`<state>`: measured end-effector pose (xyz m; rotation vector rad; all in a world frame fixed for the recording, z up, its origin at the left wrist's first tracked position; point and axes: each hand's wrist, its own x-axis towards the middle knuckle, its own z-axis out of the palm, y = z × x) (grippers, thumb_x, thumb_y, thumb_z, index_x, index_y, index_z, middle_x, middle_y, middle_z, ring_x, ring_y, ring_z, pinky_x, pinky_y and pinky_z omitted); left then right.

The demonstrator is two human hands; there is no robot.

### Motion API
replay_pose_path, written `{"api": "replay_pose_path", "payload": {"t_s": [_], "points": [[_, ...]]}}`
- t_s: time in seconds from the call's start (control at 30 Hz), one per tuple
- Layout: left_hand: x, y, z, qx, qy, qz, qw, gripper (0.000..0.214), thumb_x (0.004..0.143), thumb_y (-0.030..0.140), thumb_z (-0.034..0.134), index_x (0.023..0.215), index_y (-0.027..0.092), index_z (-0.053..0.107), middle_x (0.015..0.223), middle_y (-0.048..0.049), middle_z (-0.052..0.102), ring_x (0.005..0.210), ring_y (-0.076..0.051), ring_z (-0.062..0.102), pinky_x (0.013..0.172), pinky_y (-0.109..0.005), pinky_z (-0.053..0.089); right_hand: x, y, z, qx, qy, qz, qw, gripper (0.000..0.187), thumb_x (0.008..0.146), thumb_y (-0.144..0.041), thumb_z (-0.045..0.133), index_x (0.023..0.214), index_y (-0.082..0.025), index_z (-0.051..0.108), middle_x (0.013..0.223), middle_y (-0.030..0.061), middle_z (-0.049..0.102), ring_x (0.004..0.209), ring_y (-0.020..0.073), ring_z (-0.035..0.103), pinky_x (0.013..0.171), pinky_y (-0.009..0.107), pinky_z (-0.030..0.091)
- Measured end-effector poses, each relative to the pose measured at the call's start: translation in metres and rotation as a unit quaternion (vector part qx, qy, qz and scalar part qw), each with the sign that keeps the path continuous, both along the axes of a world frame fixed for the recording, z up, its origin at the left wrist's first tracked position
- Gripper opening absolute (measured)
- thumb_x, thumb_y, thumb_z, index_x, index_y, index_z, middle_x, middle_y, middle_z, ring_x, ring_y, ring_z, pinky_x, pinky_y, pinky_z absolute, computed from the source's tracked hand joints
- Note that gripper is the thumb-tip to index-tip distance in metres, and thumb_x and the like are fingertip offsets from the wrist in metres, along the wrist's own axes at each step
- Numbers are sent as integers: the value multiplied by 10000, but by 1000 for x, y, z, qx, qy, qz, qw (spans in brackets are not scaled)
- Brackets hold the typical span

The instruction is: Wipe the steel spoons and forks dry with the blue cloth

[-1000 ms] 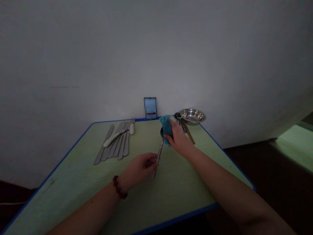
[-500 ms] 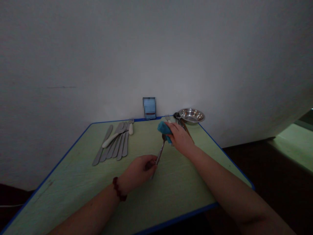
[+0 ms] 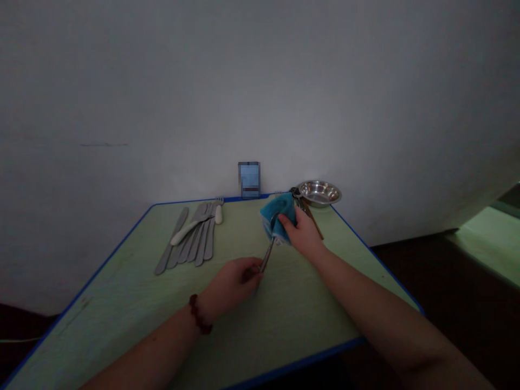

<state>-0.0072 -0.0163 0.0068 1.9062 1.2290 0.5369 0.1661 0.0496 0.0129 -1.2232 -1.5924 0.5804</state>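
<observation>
My left hand (image 3: 233,281) is closed around the handle of a metal spoon (image 3: 267,255), which slants up and away over the green table (image 3: 122,303). My right hand (image 3: 303,233) grips a blue cloth (image 3: 276,214) that is wrapped round the spoon's bowl, so the bowl is mostly hidden. A dark bead bracelet (image 3: 198,314) sits on my left wrist.
A row of several grey knives and forks (image 3: 190,235) lies at the back left. A steel bowl (image 3: 320,192) stands at the back right corner with a few utensils (image 3: 309,211) beside it. A small blue card (image 3: 249,180) leans against the wall.
The cloth has opened out and shifted over the spoon's bowl, and my right hand has turned thumb-forward. My left hand has stayed in place on the handle.
</observation>
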Motion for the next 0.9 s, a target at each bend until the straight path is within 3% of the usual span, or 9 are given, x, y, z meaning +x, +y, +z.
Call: {"api": "replay_pose_path", "payload": {"t_s": [0.2, 0.4, 0.53, 0.63, 0.9], "points": [[2, 1, -1, -8, -15, 7, 1000, 223, 721, 269, 436, 845, 156, 583, 706, -19, 628, 650, -151, 564, 589, -234, 411, -8, -1, -9, -60, 134, 7, 989, 293, 721, -404, 488, 902, -181, 549, 839, 44, 617, 758, 167, 559, 707, 321, 436], [3, 3, -4, -24, -42, 30, 998, 212, 714, 282, 456, 844, 153, 564, 752, -36, 634, 685, -154, 576, 617, -247, 427, -19, -4, -14, -146, 310, 78, 936, 275, 659, -424, 557, 815, -197, 552, 706, -16, 597, 569, 107, 531, 559, 253, 450], [2, 4, -7, -21, -60, 35, 997, 204, 718, 292, 460, 833, 156, 559, 743, -33, 627, 681, -150, 572, 627, -257, 432, -23, -9, -12, -176, 347, 104, 915, 274, 638, -420, 579, 789, -193, 547, 637, -36, 570, 511, 90, 500, 508, 228, 431], [2, 4, -5, -21, -67, 44, 997, 206, 719, 294, 460, 839, 160, 560, 747, -30, 629, 682, -152, 575, 642, -269, 435, -23, -11, -12, -172, 328, 97, 924, 274, 649, -427, 565, 783, -188, 551, 641, -27, 572, 534, 100, 506, 530, 238, 431], [2, 4, 1, -40, -68, 51, 996, 229, 701, 294, 487, 863, 155, 568, 768, -34, 637, 698, -149, 573, 639, -265, 430, -17, -5, -17, -99, 161, 20, 982, 276, 708, -447, 483, 816, -202, 551, 731, 9, 601, 666, 156, 547, 613, 290, 433]]}}
